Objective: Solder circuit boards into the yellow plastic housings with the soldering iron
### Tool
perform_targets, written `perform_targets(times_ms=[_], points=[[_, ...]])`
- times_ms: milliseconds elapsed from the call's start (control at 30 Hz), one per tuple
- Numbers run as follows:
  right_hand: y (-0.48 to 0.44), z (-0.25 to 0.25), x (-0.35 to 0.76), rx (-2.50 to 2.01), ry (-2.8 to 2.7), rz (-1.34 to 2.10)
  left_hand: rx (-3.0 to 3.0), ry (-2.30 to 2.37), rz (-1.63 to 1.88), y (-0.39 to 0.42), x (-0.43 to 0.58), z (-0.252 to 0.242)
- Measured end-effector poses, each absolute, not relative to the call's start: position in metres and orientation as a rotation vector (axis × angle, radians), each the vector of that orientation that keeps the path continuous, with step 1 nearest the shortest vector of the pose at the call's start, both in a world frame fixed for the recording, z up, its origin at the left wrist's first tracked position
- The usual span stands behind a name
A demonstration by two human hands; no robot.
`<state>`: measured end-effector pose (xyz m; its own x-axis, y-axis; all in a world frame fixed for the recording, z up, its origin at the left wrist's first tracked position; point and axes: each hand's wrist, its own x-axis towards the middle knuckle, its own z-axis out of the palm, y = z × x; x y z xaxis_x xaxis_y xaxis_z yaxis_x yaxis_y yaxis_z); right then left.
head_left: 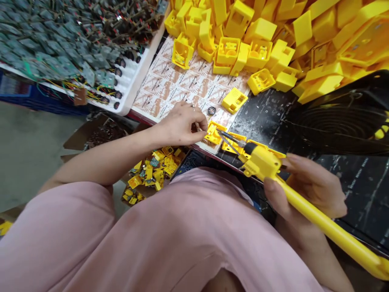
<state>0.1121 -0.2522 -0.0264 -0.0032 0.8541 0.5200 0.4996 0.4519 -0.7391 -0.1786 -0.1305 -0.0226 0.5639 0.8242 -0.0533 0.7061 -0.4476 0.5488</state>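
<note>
Found yellow tool [263,162] gripped in right hand [313,186], tip at open yellow casing [213,135] just beside left hand [180,123]. Saw left thumb and fingertips nearly together; cannot tell whether pinching anything. Noted white tray [145,69] left of left hand, crowded with circuit boards [60,56]; nearer, carton [77,137] holding small brownish parts [105,134].

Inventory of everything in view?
Tool: 1, yellow, lower right
Case row: 3+, yellow, centre
Loose case: 1, yellow, centre
Round part: 1, black, centre
Case pile: many, yellow, upper right
Boards: many, grey-green, upper left
Tray: 1, white, under boards
Sheet: 1, brown-white, centre
Table: 1, black, right
Ringed object: 1, black, right
Crate: 1, blue, left
Cartons: 2+, brown, left
Parts: many, mostly yellow, in carton
Shirt: 1, pink, bottom
Left hand: 1, beside row
Right hand: 1, gripping tool
</note>
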Motion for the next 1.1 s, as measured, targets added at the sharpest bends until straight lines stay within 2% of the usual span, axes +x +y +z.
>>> perform_targets(times_ms=[133,333,633,867,1100], points=[[-0.251,-0.022,0.108,-1.046,-1.824,0.428,2.366,1.22,0.122,-0.123,-0.169,-0.012],[-0.239,-0.006,0.1,-1.007,-2.107,0.225,2.448,1.215,-0.093,-0.114,-0.159,-0.002],[-0.234,0.0,0.091,-0.899,-2.187,0.209,2.444,1.264,-0.329,-0.113,-0.146,0.009],[-0.235,0.025,0.111,-0.996,-2.243,0.305,2.474,1.219,-0.311,-0.112,-0.148,0.008],[-0.246,-0.001,0.118,-1.07,-1.899,0.287,2.477,1.237,-0.227,-0.11,-0.152,0.002]])
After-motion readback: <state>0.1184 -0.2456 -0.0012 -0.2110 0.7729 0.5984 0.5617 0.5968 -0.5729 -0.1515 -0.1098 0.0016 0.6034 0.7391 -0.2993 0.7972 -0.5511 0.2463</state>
